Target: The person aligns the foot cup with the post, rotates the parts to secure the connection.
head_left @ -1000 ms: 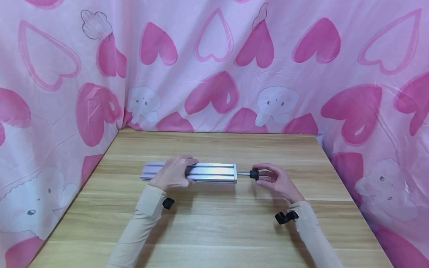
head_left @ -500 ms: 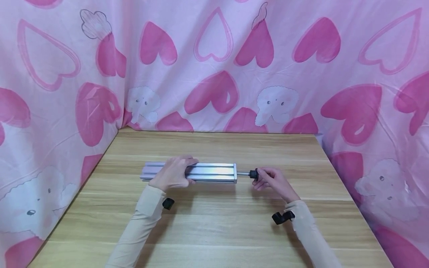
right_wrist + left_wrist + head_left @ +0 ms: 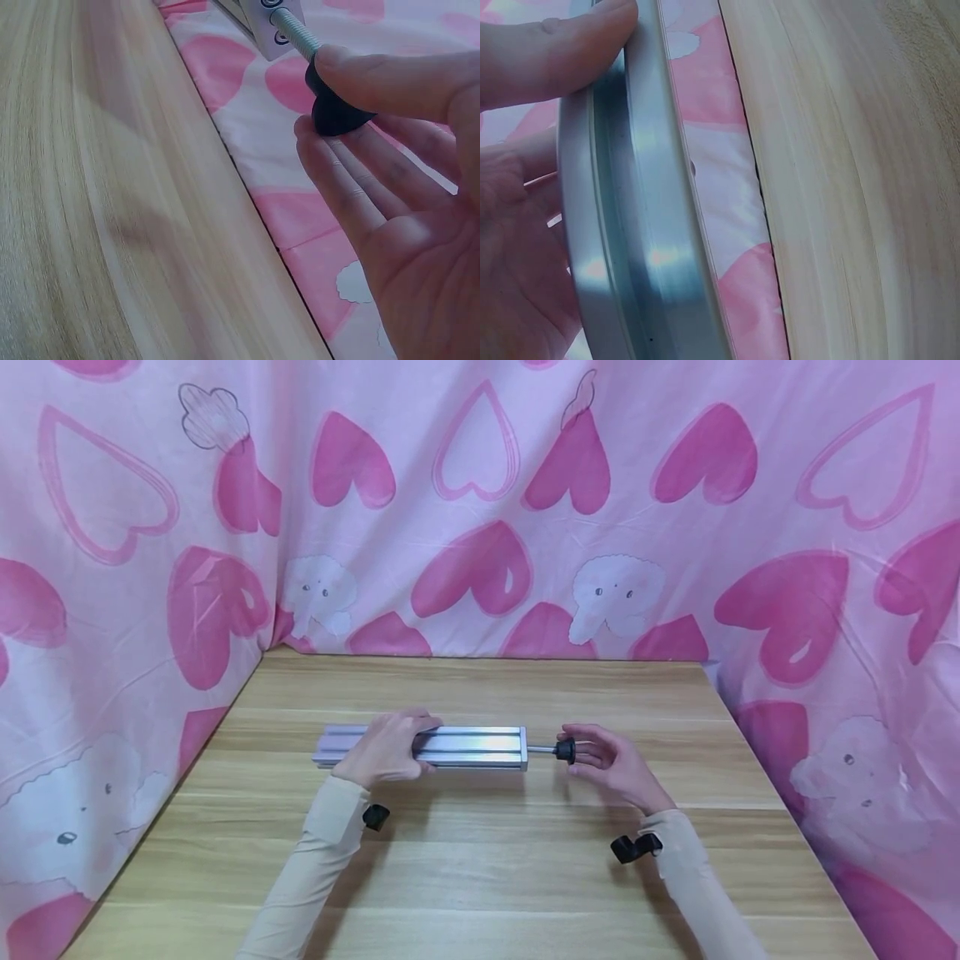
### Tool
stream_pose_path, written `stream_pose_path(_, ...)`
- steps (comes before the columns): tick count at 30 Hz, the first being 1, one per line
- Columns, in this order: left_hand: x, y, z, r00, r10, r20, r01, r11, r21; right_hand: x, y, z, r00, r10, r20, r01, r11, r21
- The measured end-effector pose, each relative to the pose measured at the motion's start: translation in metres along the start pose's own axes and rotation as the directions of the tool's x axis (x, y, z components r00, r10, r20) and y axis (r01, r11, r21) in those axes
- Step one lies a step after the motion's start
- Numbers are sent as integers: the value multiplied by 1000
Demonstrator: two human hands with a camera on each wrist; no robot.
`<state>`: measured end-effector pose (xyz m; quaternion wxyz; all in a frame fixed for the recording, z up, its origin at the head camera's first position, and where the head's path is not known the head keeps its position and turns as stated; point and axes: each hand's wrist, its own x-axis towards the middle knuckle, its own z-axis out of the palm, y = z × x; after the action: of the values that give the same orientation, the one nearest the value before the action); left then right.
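Note:
My left hand grips a silver aluminium extrusion from above, fingers and thumb across its sides. The grooved bar lies level, left to right, above the table. In the left wrist view, the thumb presses on the grooved face. A thin threaded rod sticks out of the bar's right end plate and carries a black levelling foot. My right hand holds that foot between thumb and fingertips. The right wrist view shows the thumb on one side of the black foot and the fingers beneath.
The wood-grain table extends below and around both hands. Pink heart-patterned cloth hangs behind it and on both sides. Black mounts stick out at the left wrist and the right wrist.
The right fingers closed in on the foot half a second ago with the hand rolled over, and have now turned back to a wider hold. The left hand and the extrusion stay put.

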<state>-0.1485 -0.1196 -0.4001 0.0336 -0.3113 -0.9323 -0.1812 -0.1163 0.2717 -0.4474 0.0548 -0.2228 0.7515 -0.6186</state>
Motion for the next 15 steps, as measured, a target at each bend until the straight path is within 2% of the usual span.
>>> stream_pose_path(4, 0, 0, 0, 1000, 2, -2, -2, 1000, -6, 1, 0, 1, 998, 53, -26, -53, 999, -5)
stream_pose_path(10, 0, 1, -1, 1000, -3, -9, 3, 1000, -16, 6, -1, 4, 977, 211, -35, -210, 977, 29)
stream_pose_path(15, 0, 1, -1, 1000, 5, -15, -5, 1000, -11, 9, -1, 6, 966, 257, -25, -256, 966, 42)
